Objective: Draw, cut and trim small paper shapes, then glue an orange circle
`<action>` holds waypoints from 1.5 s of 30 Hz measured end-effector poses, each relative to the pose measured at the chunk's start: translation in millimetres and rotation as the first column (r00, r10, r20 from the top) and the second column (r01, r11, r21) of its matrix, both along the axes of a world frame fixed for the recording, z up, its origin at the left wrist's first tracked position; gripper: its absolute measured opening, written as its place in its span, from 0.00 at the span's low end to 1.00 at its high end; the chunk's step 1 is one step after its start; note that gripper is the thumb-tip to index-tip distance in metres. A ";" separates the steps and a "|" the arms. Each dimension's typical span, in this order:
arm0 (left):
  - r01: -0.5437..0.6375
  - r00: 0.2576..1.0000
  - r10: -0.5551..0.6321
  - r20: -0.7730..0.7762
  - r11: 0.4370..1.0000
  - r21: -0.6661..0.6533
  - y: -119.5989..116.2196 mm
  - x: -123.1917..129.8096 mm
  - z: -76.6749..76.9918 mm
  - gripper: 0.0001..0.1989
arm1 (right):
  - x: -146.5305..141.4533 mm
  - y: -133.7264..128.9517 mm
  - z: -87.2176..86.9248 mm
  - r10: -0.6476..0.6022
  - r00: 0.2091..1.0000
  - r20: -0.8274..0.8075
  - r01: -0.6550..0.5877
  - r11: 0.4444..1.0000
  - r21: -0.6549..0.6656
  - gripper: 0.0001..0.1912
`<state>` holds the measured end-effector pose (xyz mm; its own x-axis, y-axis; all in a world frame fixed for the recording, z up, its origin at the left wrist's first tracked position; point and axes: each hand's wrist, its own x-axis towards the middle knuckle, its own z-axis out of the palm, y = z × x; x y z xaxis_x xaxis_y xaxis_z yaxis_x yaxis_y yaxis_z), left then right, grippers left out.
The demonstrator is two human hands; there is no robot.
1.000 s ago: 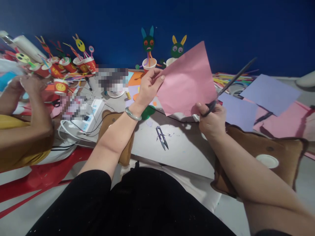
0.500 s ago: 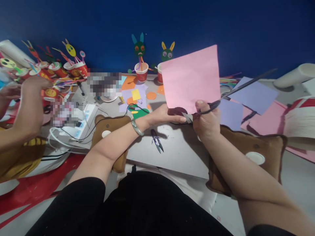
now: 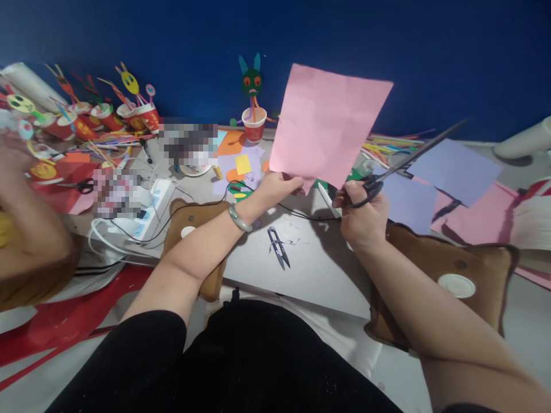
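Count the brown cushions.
2: a left cushion under the left forearm, and a right cushion under the right forearm. Arms cover parts of both; others may be hidden.

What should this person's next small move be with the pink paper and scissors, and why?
Probably to turn the scissors toward the pink paper: the right hand grips them with the blades pointing away from it, while the left hand holds the paper near its lower edge.
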<state>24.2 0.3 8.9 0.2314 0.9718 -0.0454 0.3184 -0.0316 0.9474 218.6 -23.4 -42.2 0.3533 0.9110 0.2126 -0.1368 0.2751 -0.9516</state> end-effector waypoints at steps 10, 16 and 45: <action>-0.162 0.848 0.096 0.521 0.983 0.082 26.7 -18.9 -3.5 0.11 | 7.9 -19.7 29.9 0.406 0.801 0.439 -0.326 0.912 -0.249 0.24; -0.207 0.818 0.136 0.558 0.976 0.065 37.3 -34.3 -1.0 0.13 | 7.3 -19.8 39.3 0.685 0.487 0.543 -0.420 0.728 -0.541 0.32; -0.114 0.649 0.243 0.721 0.968 -0.224 9.4 0.1 7.1 0.07 | -6.0 -26.4 43.3 0.822 0.476 0.314 -0.561 0.558 -0.612 0.38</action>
<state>24.4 9.8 16.0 0.0738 0.9940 -0.0806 -0.5023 0.1068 0.8581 212.6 -49.8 1.1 -0.4868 0.8232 -0.2922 0.4257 -0.0685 -0.9023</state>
